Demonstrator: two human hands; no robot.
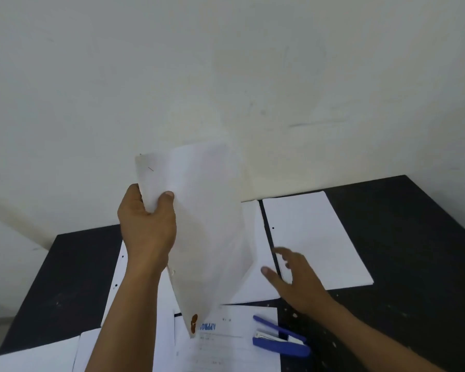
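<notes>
My left hand (pixel 148 224) grips a stapled bundle of white sheets (pixel 210 226) by its left edge and holds it raised above the black table (pixel 414 237), tilted with one corner down. A staple shows near its top left corner. My right hand (pixel 298 280) hovers with spread fingers just right of the bundle, over the papers on the table, holding nothing.
A white paper stack (pixel 314 237) lies at the back right, another (pixel 255 251) beside it behind the bundle. A printed sheet with blue lettering (pixel 231 342) lies near me, a blue stapler (pixel 279 339) on its right edge. More sheets (pixel 38 355) lie at the front left. A white wall rises behind.
</notes>
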